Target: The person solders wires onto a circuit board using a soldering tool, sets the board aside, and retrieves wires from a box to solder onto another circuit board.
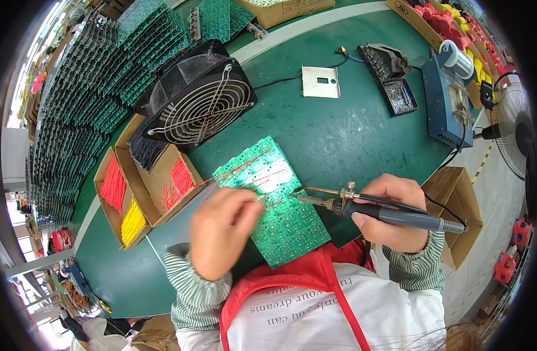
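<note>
From left to right: two cardboard boxes [141, 188] of cut red, yellow and black wires, your left hand [221, 231] pinching one red wire [245, 167] onto the one green circuit board [274, 199] lying flat mid-table, your right hand [391, 213] clamped round one soldering iron [362, 207].

Green bench [350, 140], crowded far & left edges.

Mid-bench near front edge: green circuit board [277, 199] w/ red wires. Left edge: open cardboard boxes [142, 187] of red, yellow, black wire bits; black fan [201, 102] sits tilted behind them. Far left corner: stacked green boards [93, 88]. Far middle: metal plate [321, 82], black iron stand [391, 76]. Right edge: blue machine [447, 105] w/ solder spool.
</note>
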Demonstrator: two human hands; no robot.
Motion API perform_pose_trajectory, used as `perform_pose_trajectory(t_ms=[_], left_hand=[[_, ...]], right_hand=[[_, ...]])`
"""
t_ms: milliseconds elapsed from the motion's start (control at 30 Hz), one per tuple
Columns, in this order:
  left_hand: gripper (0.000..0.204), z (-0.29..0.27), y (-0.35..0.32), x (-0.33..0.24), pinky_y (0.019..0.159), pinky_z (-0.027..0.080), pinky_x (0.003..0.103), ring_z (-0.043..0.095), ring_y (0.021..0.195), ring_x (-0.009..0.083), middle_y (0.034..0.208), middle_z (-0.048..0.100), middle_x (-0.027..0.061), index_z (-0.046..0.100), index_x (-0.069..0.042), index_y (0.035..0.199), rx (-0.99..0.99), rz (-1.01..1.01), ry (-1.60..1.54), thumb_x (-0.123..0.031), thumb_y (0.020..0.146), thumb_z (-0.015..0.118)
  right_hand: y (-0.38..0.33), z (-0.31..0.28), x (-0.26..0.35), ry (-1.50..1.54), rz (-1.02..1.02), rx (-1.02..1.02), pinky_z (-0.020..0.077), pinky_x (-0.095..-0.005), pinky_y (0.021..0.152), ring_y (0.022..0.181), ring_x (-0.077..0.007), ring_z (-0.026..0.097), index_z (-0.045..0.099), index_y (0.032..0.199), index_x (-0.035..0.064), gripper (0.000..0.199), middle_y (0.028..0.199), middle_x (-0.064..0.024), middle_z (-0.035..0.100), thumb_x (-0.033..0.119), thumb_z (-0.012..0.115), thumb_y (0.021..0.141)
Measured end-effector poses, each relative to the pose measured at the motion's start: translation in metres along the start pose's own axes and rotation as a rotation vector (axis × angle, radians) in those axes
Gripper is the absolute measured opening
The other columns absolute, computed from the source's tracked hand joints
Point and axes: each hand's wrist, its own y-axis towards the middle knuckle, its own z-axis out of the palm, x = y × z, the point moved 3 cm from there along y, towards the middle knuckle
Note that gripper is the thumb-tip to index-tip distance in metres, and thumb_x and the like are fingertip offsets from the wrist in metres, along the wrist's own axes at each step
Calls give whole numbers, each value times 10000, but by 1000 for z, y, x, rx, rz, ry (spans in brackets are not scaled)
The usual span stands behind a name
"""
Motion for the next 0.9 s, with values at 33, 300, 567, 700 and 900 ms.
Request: perform_pose_trajectory(t_ms=[33, 300, 567, 700, 900], left_hand=[[94, -14, 1, -1, 585, 481, 341, 621, 662, 250, 772, 622, 97, 640, -40, 837, -89, -63, 128, -107, 788, 685], [88, 7, 6, -25, 545, 451, 307, 579, 611, 209, 724, 595, 75, 628, -35, 802, -2, 40, 102, -77, 765, 695], [112, 29, 13, -16, 515, 418, 268, 540, 571, 159, 710, 579, 66, 621, -5, 801, 100, 17, -21, -65, 763, 707], [113, 29, 13, -16, 516, 414, 267, 530, 568, 157, 705, 575, 67, 616, -4, 791, 120, 11, -32, -60, 761, 708], [109, 28, 14, -16, 515, 410, 269, 525, 568, 156, 697, 567, 67, 612, -5, 780, 140, 18, -29, -52, 754, 707]], right_hand=[[-1, -1, 0, -3, 11, 3, 448, -234, 493, 516, -99, 586, 596, 780, 8, 177, 625, -51, 621, 70, 726, 679], [-7, -11, -1, -7, 30, -25, 454, -223, 508, 540, -90, 591, 605, 799, 4, 177, 642, -50, 630, 97, 721, 703], [-9, -14, -4, -12, 74, -30, 456, -230, 516, 557, -91, 593, 605, 796, -2, 179, 651, -53, 632, 97, 721, 702], [-6, -12, -7, 11, 57, -42, 452, -232, 509, 544, -94, 589, 606, 792, 2, 169, 643, -53, 626, 80, 720, 696], [-6, -11, -9, -12, 19, -28, 448, -230, 500, 533, -93, 585, 605, 789, 3, 172, 637, -53, 624, 75, 725, 689]])
